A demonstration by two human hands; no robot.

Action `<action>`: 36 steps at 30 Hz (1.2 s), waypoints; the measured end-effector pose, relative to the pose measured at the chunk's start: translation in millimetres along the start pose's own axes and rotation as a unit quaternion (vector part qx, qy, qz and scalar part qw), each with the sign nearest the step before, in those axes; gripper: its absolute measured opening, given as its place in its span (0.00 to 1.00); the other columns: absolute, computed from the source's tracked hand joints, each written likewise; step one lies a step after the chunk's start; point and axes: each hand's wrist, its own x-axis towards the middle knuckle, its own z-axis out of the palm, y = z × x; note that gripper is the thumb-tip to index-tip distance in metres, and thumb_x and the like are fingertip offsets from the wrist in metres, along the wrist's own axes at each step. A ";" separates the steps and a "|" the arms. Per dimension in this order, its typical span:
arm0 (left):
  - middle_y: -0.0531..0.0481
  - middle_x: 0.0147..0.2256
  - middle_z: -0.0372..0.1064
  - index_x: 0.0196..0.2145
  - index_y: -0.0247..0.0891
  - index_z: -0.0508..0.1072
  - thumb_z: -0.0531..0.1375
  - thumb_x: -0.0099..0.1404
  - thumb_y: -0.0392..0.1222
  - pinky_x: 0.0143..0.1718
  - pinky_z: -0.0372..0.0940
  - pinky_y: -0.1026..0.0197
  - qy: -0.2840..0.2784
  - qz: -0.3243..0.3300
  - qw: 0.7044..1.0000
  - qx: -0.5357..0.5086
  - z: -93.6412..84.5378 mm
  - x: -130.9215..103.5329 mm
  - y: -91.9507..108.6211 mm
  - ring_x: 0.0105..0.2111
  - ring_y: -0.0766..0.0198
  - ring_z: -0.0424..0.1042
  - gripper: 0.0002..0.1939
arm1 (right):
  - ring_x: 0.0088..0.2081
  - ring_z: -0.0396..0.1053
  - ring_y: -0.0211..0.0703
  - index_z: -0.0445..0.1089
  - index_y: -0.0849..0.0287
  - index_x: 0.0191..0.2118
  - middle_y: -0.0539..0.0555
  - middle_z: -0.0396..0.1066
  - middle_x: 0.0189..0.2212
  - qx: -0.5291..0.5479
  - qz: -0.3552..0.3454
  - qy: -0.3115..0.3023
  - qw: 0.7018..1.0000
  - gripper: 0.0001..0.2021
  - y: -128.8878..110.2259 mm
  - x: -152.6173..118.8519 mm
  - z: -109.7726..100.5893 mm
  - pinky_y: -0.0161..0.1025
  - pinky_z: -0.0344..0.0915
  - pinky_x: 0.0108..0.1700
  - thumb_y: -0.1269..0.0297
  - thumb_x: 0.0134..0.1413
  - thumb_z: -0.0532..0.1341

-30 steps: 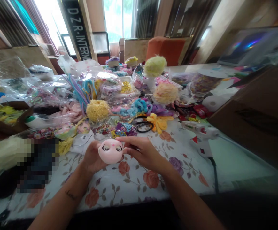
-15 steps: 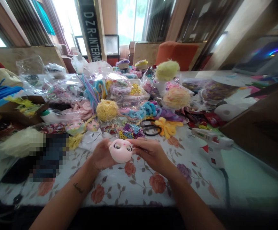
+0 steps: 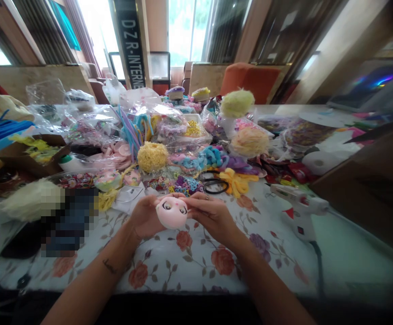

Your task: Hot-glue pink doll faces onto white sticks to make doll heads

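Note:
A pale pink, bald doll head (image 3: 172, 214) with painted eyes is between my two hands, upside down to my view, just above the flowered tablecloth (image 3: 189, 268). My left hand (image 3: 146, 216) is closed round its left side and back. From the other side, the fingers of my right hand (image 3: 210, 214) press on the head near its chin. Those fingertips are partly hidden behind it. Just beyond my hands lie bagged colourful beads (image 3: 188, 185) and a black-handled tool (image 3: 216, 183), perhaps scissors.
A white glue gun (image 3: 300, 207) with its cord lies at the right, near a cardboard box (image 3: 369, 180). Yellow yarn balls (image 3: 152, 157), pipe cleaners (image 3: 239, 180) and plastic bags crowd the table's far half. A blurred-out dark object (image 3: 69, 221) sits at left.
The doll head stays in both hands, with only a slight shift in the fingers around it. The whole view has tilted up a little.

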 end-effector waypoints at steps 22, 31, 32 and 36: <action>0.47 0.31 0.76 0.25 0.32 0.78 0.66 0.52 0.32 0.35 0.65 0.66 0.141 0.225 0.955 0.134 8.5 -0.8 5.4 0.31 0.64 0.72 0.01 | 0.20 0.61 0.33 0.73 0.59 0.48 0.48 0.67 0.22 0.111 0.188 0.042 0.975 0.16 1.3 -1.2 2.8 0.31 0.63 0.20 0.61 0.55 0.62; 0.46 0.33 0.78 0.31 0.34 0.80 0.68 0.53 0.36 0.42 0.67 0.67 0.198 0.284 0.921 0.179 2.9 4.1 1.6 0.35 0.65 0.74 0.06 | 0.21 0.61 0.34 0.71 0.61 0.49 0.49 0.68 0.22 0.131 0.206 0.051 0.968 0.17 9.2 0.9 5.0 0.33 0.60 0.23 0.59 0.56 0.62; 0.47 0.33 0.78 0.31 0.34 0.80 0.68 0.53 0.37 0.43 0.67 0.66 0.204 0.291 0.916 0.185 2.4 4.6 1.1 0.36 0.65 0.75 0.06 | 0.21 0.61 0.34 0.71 0.62 0.49 0.49 0.68 0.22 0.140 0.211 0.053 0.966 0.18 9.9 1.1 5.3 0.34 0.60 0.23 0.59 0.55 0.62; 0.47 0.33 0.78 0.31 0.35 0.80 0.68 0.54 0.40 0.45 0.68 0.61 0.221 0.322 0.897 0.205 5.2 5.3 -1.0 0.36 0.63 0.75 0.07 | 0.21 0.61 0.34 0.70 0.63 0.48 0.49 0.68 0.22 0.168 0.227 0.068 0.957 0.19 11.9 2.0 6.1 0.34 0.59 0.23 0.58 0.53 0.63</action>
